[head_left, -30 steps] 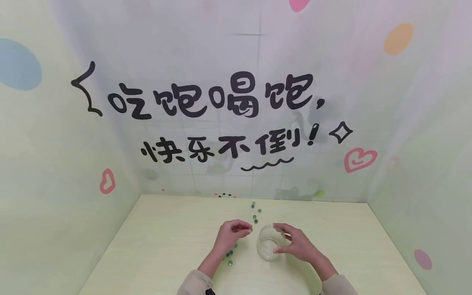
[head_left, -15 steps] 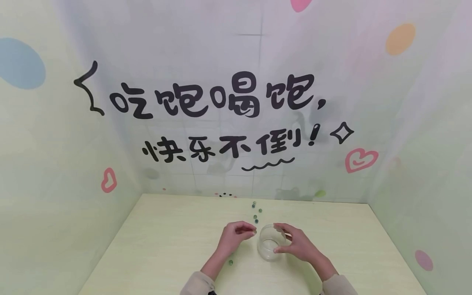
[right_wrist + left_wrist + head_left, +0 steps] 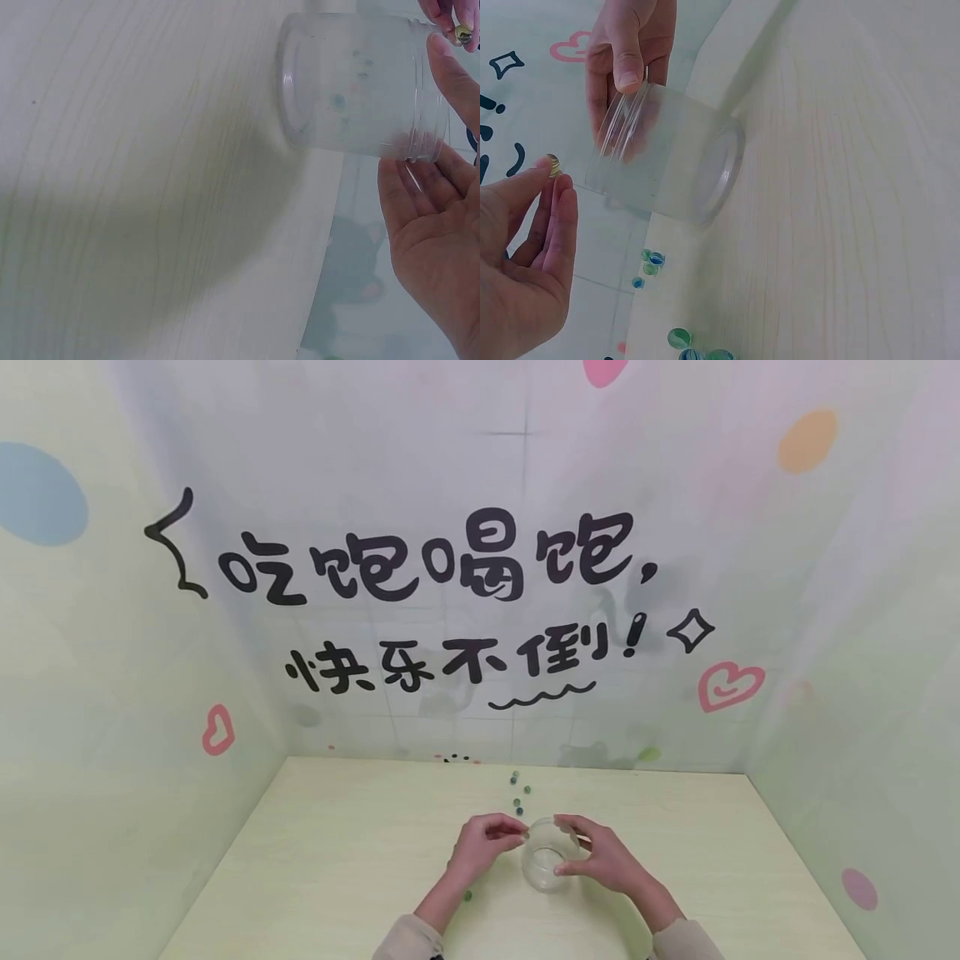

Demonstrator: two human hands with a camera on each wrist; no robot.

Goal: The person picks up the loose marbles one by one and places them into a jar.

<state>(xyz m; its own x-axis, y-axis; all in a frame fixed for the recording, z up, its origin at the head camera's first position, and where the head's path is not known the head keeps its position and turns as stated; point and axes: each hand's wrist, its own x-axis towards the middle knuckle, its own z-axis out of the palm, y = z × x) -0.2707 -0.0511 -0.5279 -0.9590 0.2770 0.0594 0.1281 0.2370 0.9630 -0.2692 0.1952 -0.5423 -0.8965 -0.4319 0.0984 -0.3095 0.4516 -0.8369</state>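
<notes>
My left hand [image 3: 480, 847] pinches a marble with a yellow swirl [image 3: 554, 166] between thumb and fingertips, just left of the jar's mouth. The clear jar [image 3: 537, 878] stands upright on the table, in front of me. Around its threaded rim, on the right side, my right hand [image 3: 609, 862] grips with the thumb near and the fingers behind. In the right wrist view the pinched marble [image 3: 463, 34] shows close to the rim. Blurred marbles are visible through the jar's wall there.
Several green and blue marbles [image 3: 519, 811] lie behind the jar on the pale wooden table [image 3: 330, 860]. More marbles [image 3: 679, 338] rest by my left forearm, which partly hides them in the head view. A printed cloth wall [image 3: 420, 727] rises at the table's back.
My left hand has moved right with the marble, up to the jar's rim. Its forearm now covers most marbles seen beside it earlier. The right hand and jar stay put.
</notes>
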